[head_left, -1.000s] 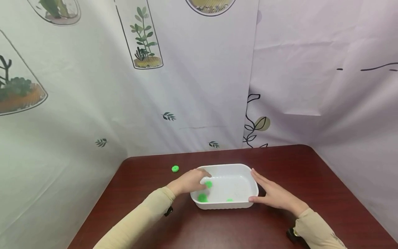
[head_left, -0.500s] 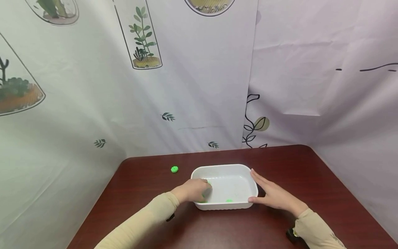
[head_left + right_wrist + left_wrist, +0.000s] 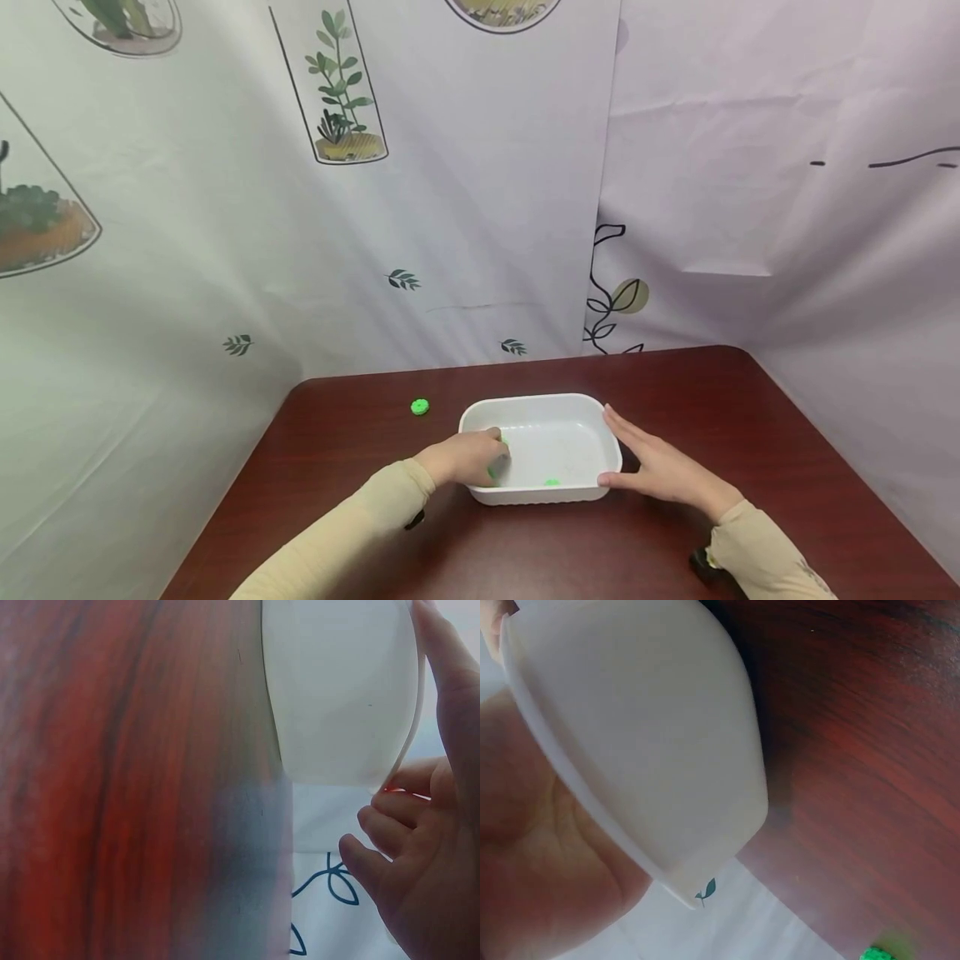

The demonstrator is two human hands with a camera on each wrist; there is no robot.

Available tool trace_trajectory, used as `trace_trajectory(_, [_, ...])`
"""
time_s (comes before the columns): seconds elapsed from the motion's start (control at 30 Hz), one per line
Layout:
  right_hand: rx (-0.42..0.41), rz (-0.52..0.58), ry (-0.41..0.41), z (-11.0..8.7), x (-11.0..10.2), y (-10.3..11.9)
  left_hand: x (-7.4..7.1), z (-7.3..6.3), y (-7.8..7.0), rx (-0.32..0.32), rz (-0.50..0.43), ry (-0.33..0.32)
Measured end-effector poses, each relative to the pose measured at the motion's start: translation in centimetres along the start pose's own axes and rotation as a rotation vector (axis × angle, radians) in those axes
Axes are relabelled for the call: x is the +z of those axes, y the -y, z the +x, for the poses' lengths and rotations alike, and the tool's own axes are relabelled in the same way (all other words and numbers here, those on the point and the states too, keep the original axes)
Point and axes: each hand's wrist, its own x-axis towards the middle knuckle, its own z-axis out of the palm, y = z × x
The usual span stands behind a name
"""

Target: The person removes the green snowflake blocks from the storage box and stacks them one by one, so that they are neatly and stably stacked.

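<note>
A white rectangular dish stands on the table. My left hand reaches over its left rim, fingers bent down inside; in the left wrist view the palm lies beyond the dish wall. Bits of green show by the fingers, and one green piece peeks out near the thumb; I cannot tell whether the fingers grip it. Another green piece lies at the near inside wall. My right hand holds the dish's right end, thumb at the near corner and fingers at the far one.
A green flower-shaped piece lies on the dark red table, behind and left of the dish. A pale cloth backdrop with printed plants hangs behind the table and along its sides.
My left hand has moved down and slightly right within the dish, over the two green pieces seen there earlier, then stayed. The right hand keeps its place on the dish.
</note>
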Motion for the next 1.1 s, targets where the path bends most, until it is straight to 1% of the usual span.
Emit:
trace_trajectory(0.1, [0.0,-0.002,-0.002,0.0,0.1,-0.1,0.3,0.4,0.1,-0.02,-0.018,-0.005])
trace_trajectory(0.17, [0.003,-0.001,-0.003,0.0,0.1,-0.1,0.6,0.8,0.3,-0.029,-0.037,-0.022])
trace_trajectory(0.4, [-0.003,-0.003,-0.012,0.0,0.3,-0.2,1.7,2.2,0.9,-0.067,-0.138,-0.119])
trace_trajectory(0.5, [0.004,0.006,-0.01,0.1,0.3,-0.2,2.1,2.7,1.2,-0.078,-0.145,-0.166])
trace_trajectory(0.57, [0.003,0.011,-0.01,0.2,0.2,-0.2,2.2,3.1,1.3,-0.073,-0.135,-0.199])
trace_trajectory(0.67, [0.001,0.015,-0.013,0.3,0.2,-0.3,2.2,3.4,1.4,-0.065,-0.12,-0.225])
trace_trajectory(0.73, [-0.006,0.011,-0.014,0.3,0.1,-0.3,2.1,3.5,1.5,-0.063,-0.119,-0.221])
trace_trajectory(0.87, [-0.009,-0.001,-0.014,0.3,0.1,-0.4,1.7,3.4,1.6,-0.065,-0.159,-0.175])
trace_trajectory(1.0, [-0.008,-0.005,-0.015,0.3,0.1,-0.4,1.4,3.5,1.6,-0.047,-0.194,-0.132])
trace_trajectory(1.1, [-0.007,0.0,-0.014,0.3,0.2,-0.4,1.3,3.6,1.6,-0.03,-0.205,-0.116])
